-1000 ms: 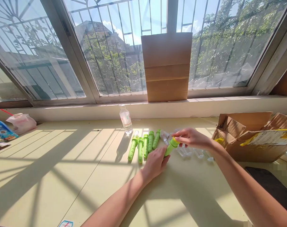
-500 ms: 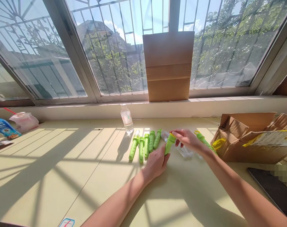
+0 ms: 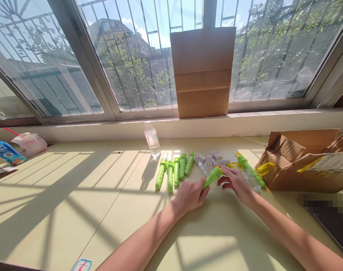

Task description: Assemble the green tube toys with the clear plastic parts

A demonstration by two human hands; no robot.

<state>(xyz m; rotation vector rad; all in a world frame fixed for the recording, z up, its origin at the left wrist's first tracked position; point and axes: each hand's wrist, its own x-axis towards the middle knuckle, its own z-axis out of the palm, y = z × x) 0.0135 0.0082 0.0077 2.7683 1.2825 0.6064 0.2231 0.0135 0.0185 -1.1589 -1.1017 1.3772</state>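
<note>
My left hand [image 3: 190, 195] is wrapped round a green plastic tube [image 3: 212, 178] with a ribbed grip and a threaded end, tilted up to the right. At that end, my right hand [image 3: 235, 183] pinches a small yellow part [image 3: 219, 170] with thumb and forefinger, its other fingers curled. The exact shape of the yellow part is hidden. Left of my hands, several similar green tubes [image 3: 170, 177] lie in a row; the leftmost has a clear piece at its top. Behind my hands lie clear plastic pieces [image 3: 201, 164] and yellow loops [image 3: 235, 165].
Another green tube [image 3: 252, 171] with a yellow loop lies beside an open cardboard box [image 3: 295, 177]. A water bottle [image 3: 152, 141] stands near the window ledge, below a cardboard sheet [image 3: 203, 71]. A blue pouch [image 3: 6, 150] and pink container [image 3: 30, 145] are far left; a dark flat object [image 3: 332, 222] lies right.
The held tube has swung from nearly upright to a lower tilt and moved right. My right hand has moved right and down with it, uncovering the clear pieces and yellow loops behind.
</note>
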